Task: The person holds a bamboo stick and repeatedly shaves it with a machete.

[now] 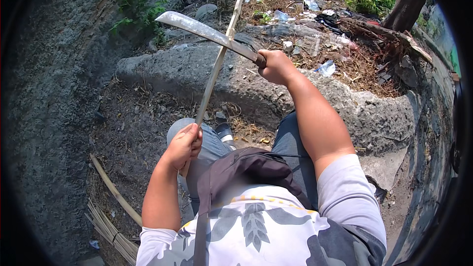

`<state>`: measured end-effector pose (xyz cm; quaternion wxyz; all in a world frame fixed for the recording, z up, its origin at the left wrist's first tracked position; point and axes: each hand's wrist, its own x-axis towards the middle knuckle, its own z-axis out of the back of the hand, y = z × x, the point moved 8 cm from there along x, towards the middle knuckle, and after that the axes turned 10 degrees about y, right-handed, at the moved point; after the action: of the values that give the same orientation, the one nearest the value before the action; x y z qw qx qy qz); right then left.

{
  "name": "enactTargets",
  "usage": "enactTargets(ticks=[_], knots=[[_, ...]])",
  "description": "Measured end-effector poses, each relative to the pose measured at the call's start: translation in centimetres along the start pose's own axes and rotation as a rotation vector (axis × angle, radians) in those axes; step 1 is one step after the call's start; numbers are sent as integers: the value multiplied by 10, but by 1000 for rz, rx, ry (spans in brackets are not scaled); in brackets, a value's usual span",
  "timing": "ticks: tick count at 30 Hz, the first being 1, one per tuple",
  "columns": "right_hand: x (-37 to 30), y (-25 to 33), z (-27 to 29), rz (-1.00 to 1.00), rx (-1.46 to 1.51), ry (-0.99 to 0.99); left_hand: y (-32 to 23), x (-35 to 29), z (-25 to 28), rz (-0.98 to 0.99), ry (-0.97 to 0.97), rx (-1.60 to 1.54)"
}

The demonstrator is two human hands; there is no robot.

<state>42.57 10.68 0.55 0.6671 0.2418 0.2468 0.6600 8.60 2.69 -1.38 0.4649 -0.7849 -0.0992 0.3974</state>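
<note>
Past the bag (pixel 251 167), the left hand (pixel 185 147) grips the lower end of the stick (pixel 213 81), which slants up and away. Farther out, the right hand (pixel 277 68) clasps the machete (pixel 197 28), its blade crossing the stick. Beyond lies litter (pixel 311 4).

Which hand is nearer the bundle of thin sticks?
Left. The left hand, gripping the wooden stick, is ahead and right of the bundle; the right hand, holding the machete, is farther off that way.
</note>
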Motion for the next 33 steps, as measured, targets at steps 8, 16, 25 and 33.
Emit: enactTargets(ticks=[8, 16, 25, 33], knots=[[-8, 25, -15, 173, -72, 3, 2, -5, 8, 26, -69, -2], [-3, 27, -15, 339, -108, -66, 4, -25, 1, 68, 41, -86], [-2, 7, -16, 174, -112, -59, 23, -45, 29, 102, 18, -47], [-3, 6, 1, 218, -172, -115, 23, -84, 33, 165, 93, -45]])
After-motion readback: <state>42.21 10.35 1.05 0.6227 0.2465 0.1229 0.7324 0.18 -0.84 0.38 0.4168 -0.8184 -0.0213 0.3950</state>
